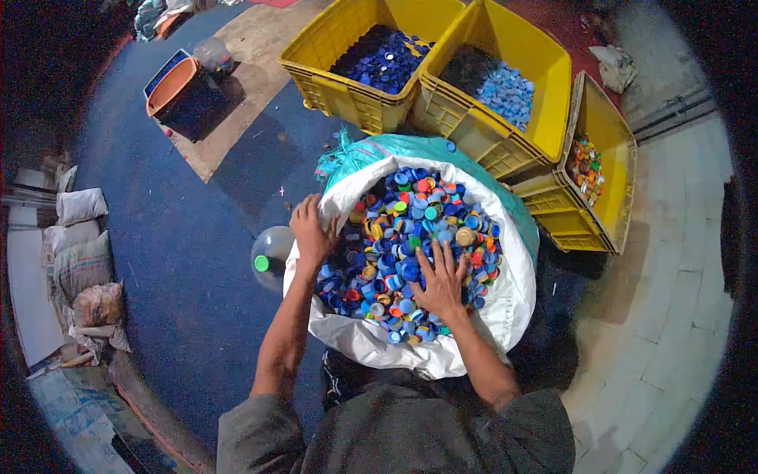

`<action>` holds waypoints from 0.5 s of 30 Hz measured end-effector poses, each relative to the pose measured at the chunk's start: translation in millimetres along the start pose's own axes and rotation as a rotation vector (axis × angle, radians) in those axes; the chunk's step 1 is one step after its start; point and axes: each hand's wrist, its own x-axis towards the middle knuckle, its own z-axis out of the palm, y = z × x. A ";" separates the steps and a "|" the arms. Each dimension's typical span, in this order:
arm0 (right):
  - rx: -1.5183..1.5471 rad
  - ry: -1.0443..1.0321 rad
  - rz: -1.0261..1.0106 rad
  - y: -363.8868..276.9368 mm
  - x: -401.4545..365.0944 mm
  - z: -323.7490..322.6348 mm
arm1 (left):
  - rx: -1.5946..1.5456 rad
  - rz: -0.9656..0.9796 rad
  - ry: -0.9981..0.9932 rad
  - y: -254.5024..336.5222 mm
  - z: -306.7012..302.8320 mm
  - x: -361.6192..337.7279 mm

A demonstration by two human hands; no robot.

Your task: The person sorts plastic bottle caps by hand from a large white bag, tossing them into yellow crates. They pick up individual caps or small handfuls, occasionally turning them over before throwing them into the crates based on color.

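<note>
A large white sack [517, 296] stands open in front of me, full of mixed plastic bottle caps [387, 261], mostly blue with some red, green, yellow and orange. My left hand [313, 231] is at the sack's left rim, its fingers bent over the white edge. Over on the right side of the heap, my right hand [440, 283] lies on the caps with its fingers spread. Behind the sack's far rim is a teal sack [410, 144] with a tied end.
Yellow crates hold dark blue caps [383, 59], light blue caps [507, 95] and orange and white caps [587, 170]. A clear bottle [273, 257] with a green cap lies left of the sack. An orange basin [171, 85] is farther back. Filled sacks [81, 261] line the left wall.
</note>
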 end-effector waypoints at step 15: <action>0.075 0.220 0.235 -2.8 -24.5 -19.7 | -0.179 -0.251 -0.168 28.9 19.4 -32.9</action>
